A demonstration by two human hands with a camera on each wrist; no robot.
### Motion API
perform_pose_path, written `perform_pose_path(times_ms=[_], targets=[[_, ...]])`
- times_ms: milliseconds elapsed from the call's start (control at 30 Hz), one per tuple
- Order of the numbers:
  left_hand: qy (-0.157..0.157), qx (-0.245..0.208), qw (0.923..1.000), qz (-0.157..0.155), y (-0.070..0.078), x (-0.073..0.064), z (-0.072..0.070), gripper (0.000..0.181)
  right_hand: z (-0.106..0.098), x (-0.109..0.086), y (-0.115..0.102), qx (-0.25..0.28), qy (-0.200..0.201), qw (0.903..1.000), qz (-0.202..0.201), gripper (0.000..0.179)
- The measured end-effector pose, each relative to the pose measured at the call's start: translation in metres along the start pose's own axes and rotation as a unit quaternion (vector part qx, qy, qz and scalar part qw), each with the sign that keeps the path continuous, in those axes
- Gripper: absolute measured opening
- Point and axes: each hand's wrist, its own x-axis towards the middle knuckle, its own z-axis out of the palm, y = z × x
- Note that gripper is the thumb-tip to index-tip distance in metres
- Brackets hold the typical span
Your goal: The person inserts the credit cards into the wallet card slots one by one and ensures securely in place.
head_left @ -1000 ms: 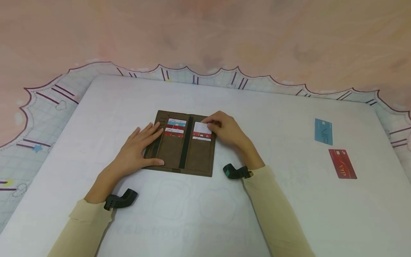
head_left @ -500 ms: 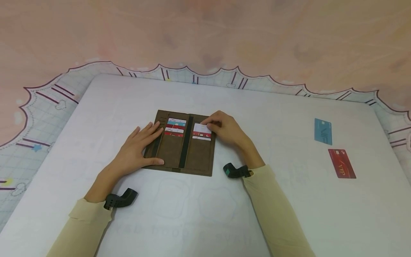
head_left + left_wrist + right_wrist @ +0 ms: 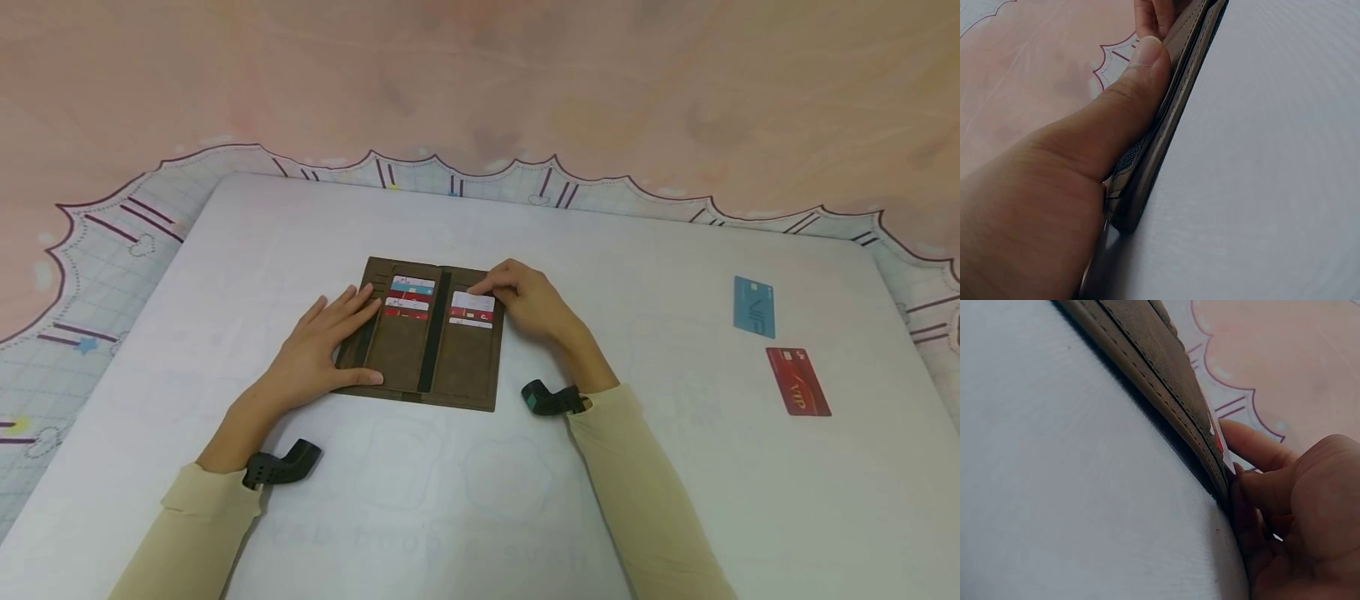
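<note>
A brown bifold wallet [image 3: 465, 367] lies spread flat on the white table, cards showing in both halves. My left hand [image 3: 318, 346] rests on its left side with fingers outstretched; the left wrist view has the thumb [image 3: 1138, 75] pressing along its near edge. At the upper right slot, my right hand [image 3: 532, 304] holds a white card [image 3: 474, 302] between index finger and thumb. This card sits mostly inside the slot, above a red card [image 3: 472, 314]. In the right wrist view, the index finger [image 3: 1254, 444] and thumb meet its upper end.
A blue VIP card [image 3: 753, 307] and a red VIP card [image 3: 798, 382] lie on the table [image 3: 660, 467] at the right. Several cards [image 3: 411, 287] fill the wallet's left slots. A patterned cloth border [image 3: 502, 187] runs behind the table.
The white card has slid slightly deeper into the right slot, toward the body. My right index finger now reaches over its top edge. The left hand has stayed put.
</note>
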Motion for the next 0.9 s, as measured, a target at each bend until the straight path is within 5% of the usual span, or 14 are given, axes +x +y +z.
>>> perform_pose_path(times_ms=[267,900], targets=[[0.001,-0.001,1.0000,0.000,-0.0004,0.0002,0.0000,0.096,-0.0010,-0.0001,-0.0020,0.005,-0.007,0.9995,-0.031,0.037],[0.000,-0.007,1.0000,0.004,-0.0005,-0.0004,-0.0007,0.096,0.0018,-0.0010,-0.0024,0.003,0.011,0.9999,-0.009,0.033]])
